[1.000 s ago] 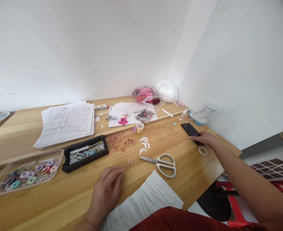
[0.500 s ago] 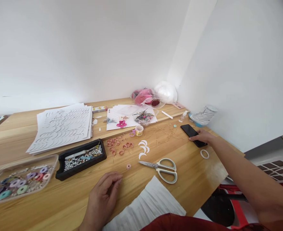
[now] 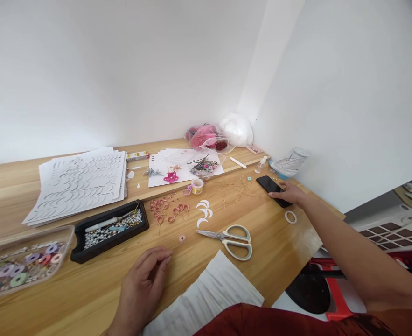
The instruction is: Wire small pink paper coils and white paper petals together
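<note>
Resting right hand [image 3: 291, 193] flat, not clenched, on black smartphone [image 3: 270, 189] at 2 o'clock on bench [image 3: 279, 242] | left hand [image 3: 141, 284] at 7 o'clock, loosely curled, holding nothing visible | small pink ring [image 3: 181, 238] at 12, just beyond it | scissors [image 3: 226, 240] lying free between hands

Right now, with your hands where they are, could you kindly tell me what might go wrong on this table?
The right hand rests on a black smartphone near loose thin gold strands, so sliding it might drag them. The left hand lies close to a small pink ring, which a careless reach could knock into the pink wire loops. The bare blades of the scissors also point toward that side.
</note>
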`<state>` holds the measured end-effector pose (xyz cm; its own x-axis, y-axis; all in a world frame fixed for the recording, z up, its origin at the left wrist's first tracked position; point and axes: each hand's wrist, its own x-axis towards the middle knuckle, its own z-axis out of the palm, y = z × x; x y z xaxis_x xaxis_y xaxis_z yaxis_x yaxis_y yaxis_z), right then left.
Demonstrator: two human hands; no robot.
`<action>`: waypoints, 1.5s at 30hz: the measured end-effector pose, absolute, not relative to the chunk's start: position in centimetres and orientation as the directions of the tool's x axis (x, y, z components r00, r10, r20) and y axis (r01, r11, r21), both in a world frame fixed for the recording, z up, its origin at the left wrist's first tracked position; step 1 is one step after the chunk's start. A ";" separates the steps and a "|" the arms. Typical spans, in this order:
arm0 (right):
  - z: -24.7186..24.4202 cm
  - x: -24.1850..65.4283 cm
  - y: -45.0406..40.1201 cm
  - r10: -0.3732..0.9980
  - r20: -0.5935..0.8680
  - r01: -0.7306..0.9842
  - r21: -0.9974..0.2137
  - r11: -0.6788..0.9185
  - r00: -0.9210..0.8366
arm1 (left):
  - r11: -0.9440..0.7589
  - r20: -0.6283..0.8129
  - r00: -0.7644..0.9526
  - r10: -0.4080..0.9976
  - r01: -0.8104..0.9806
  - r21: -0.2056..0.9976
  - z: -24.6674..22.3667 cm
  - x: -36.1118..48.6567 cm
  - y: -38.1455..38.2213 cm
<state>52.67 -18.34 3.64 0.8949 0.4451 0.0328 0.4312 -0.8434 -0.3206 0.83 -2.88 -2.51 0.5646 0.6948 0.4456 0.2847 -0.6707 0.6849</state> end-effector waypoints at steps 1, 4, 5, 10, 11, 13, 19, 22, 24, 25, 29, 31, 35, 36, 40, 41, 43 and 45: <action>3.7 52.1 -18.5 0.421 0.040 0.411 -0.318 -0.854 0.906 | -0.672 0.448 0.563 0.694 0.282 0.685 -2.5 0.8 -2.9; 3.7 50.5 -19.0 0.333 0.113 0.352 -0.284 -0.892 0.936 | -0.669 0.452 0.557 0.697 0.277 0.690 -2.6 0.8 -2.8; 3.6 49.9 -19.3 0.314 0.136 0.341 -0.272 -0.900 0.939 | -0.668 0.452 0.556 0.698 0.276 0.692 -2.6 0.8 -2.8; 3.6 48.2 -20.8 0.313 0.208 0.354 -0.205 -0.912 0.927 | -0.676 0.461 0.555 0.693 0.275 0.684 -2.6 0.7 -2.7; 3.6 48.0 -20.9 0.319 0.223 0.362 -0.189 -0.913 0.921 | -0.682 0.466 0.556 0.688 0.275 0.678 -2.7 0.7 -2.7; 3.3 47.8 -21.0 0.326 0.255 0.371 -0.156 -0.915 0.910 | -0.698 0.481 0.559 0.676 0.274 0.661 -2.8 0.6 -2.6; 2.3 47.3 -20.2 0.383 0.284 0.417 -0.065 -0.907 0.879 | -0.718 0.499 0.562 0.660 0.276 0.639 -3.1 0.5 -2.4; 2.4 47.1 -20.1 0.437 0.240 0.455 -0.021 -0.890 0.867 | -0.719 0.502 0.559 0.659 0.274 0.639 -3.2 0.4 -2.4; 2.6 47.0 -20.1 0.452 0.217 0.462 0.007 -0.887 0.865 | -0.718 0.498 0.562 0.660 0.278 0.638 -3.2 0.3 -2.4; 2.7 46.9 -20.1 0.456 0.210 0.463 0.020 -0.886 0.865 | -0.718 0.496 0.564 0.660 0.280 0.637 -3.3 0.3 -2.4; 2.7 46.9 -20.1 0.470 0.205 0.469 0.056 -0.881 0.859 | -0.712 0.486 0.567 0.665 0.287 0.641 -3.4 0.2 -2.4; 2.5 47.0 -19.8 0.479 0.203 0.477 0.063 -0.877 0.854 | -0.710 0.483 0.569 0.666 0.284 0.644 -3.4 0.2 -2.4; 2.1 47.2 -18.3 0.508 0.201 0.511 0.042 -0.859 0.838 | -0.712 0.486 0.568 0.664 0.281 0.643 -3.3 0.3 -2.4; 2.1 47.3 -17.9 0.516 0.208 0.523 0.026 -0.852 0.831 | -0.713 0.489 0.566 0.664 0.282 0.642 -3.2 0.4 -2.4; 2.0 47.0 -16.6 0.520 0.285 0.553 -0.044 -0.832 0.805 | -0.713 0.492 0.563 0.664 0.278 0.643 -3.2 0.4 -2.3; 2.0 46.8 -16.5 0.517 0.304 0.557 -0.059 -0.828 0.800 | -0.710 0.489 0.563 0.666 0.279 0.646 -3.2 0.5 -2.3; 1.9 46.5 -16.6 0.511 0.331 0.565 -0.087 -0.821 0.793 | -0.704 0.485 0.559 0.673 0.282 0.652 -3.3 0.5 -2.3; 1.7 46.0 -17.0 0.506 0.350 0.571 -0.113 -0.813 0.789 | -0.699 0.483 0.554 0.678 0.283 0.657 -3.2 0.5 -2.4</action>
